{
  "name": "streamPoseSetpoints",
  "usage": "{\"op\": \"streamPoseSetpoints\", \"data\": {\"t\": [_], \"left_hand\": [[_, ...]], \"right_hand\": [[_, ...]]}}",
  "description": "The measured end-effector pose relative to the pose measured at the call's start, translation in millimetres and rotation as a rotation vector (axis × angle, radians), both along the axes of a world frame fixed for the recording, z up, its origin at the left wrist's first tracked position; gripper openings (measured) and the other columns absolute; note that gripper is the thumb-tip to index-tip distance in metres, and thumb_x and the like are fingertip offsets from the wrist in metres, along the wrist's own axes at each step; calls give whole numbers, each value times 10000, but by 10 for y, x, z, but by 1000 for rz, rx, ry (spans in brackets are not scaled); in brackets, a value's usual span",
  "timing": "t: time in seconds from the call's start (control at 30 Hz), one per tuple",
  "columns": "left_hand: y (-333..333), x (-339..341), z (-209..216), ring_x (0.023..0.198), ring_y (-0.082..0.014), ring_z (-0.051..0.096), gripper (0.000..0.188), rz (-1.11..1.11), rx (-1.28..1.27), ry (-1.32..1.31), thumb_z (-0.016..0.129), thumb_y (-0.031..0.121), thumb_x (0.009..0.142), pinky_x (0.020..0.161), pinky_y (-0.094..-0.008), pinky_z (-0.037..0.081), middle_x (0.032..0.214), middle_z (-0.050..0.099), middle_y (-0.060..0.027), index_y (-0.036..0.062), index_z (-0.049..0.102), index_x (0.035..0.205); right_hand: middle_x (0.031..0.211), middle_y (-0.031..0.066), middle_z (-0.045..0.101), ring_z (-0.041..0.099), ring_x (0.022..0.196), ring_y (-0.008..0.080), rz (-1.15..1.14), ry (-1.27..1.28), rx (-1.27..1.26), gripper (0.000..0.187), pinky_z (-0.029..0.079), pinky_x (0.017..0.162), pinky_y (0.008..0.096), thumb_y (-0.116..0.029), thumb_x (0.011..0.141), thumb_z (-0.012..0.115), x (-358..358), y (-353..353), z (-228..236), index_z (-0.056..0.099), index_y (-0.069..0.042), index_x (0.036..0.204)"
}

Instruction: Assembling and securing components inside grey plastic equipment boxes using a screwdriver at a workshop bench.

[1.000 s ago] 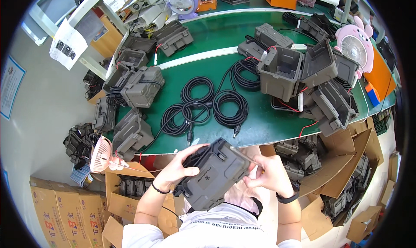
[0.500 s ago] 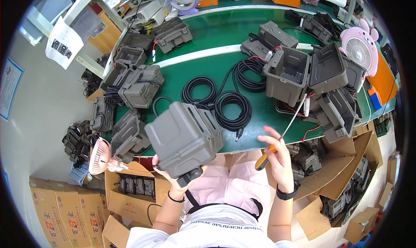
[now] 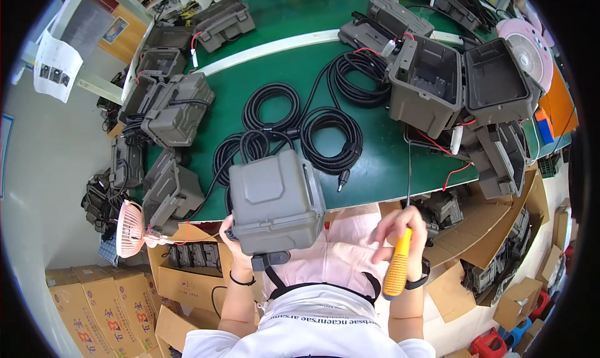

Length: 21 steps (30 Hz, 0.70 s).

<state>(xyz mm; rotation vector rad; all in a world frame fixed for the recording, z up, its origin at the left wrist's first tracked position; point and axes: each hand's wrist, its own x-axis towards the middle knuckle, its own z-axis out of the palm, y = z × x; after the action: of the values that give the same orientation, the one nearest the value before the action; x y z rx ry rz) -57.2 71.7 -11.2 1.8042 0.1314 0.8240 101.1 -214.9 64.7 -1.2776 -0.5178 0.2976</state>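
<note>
My left hand point(image 3: 239, 248) grips a closed grey plastic box point(image 3: 275, 195) by its lower left side, above my lap at the table's front edge. A black clasp-like part point(image 3: 270, 260) sticks out at the box's near side. In my right hand point(image 3: 409, 233) is a screwdriver point(image 3: 397, 264) with a yellow handle, its thin shaft pointing away over the table edge. Just beyond the box lie coils of black corrugated cable point(image 3: 331, 139), one ending in a connector point(image 3: 341, 181).
Open grey boxes with red wires point(image 3: 428, 83) stand at the right of the green table point(image 3: 231, 95); more grey boxes point(image 3: 178, 111) line the left. A pink fan point(image 3: 130, 228) is at the left edge, another point(image 3: 525, 51) at far right. Cardboard cartons point(image 3: 109, 314) sit below.
The grey box has turned more upright and level in my left hand. My right hand has moved slightly nearer me, and the screwdriver's handle has swung toward me.
</note>
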Motion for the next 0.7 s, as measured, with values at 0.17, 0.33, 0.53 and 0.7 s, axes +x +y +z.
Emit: {"op": "streamPoseSetpoints", "data": {"t": [0.17,0.33,0.53,0.7], "left_hand": [[-84,-27,46,1245,-299,494,975,30,160,119,857,163,693,1059,-448,384,1381,442,-181,84,214,1422],[39,-167,-409,1238,-294,507,653,36,66,215,657,115,886,1020,-468,449,1396,449,-159,115,296,1430],[-59,-93,-347,1255,-283,490,761,-39,-223,179,732,134,830,1034,-466,437,1418,421,-153,114,275,1439],[-82,-3,-104,1249,-275,490,943,-39,-44,189,845,156,708,1048,-464,419,1404,423,-147,109,256,1443]], "right_hand": [[891,83,424,463,791,194,-292,-394,-616,683,394,676,328,-688,884,412,247,-51,452,641,-45,865],[618,-44,412,372,511,27,-594,-198,112,382,242,443,169,-398,931,642,414,122,639,484,-57,1004],[606,-8,406,321,479,67,-220,-66,805,729,217,348,188,-734,720,558,527,434,909,422,-188,1184],[639,-37,347,246,440,47,-196,-51,757,547,188,362,200,-611,886,524,453,714,1023,438,-155,1175]]}}
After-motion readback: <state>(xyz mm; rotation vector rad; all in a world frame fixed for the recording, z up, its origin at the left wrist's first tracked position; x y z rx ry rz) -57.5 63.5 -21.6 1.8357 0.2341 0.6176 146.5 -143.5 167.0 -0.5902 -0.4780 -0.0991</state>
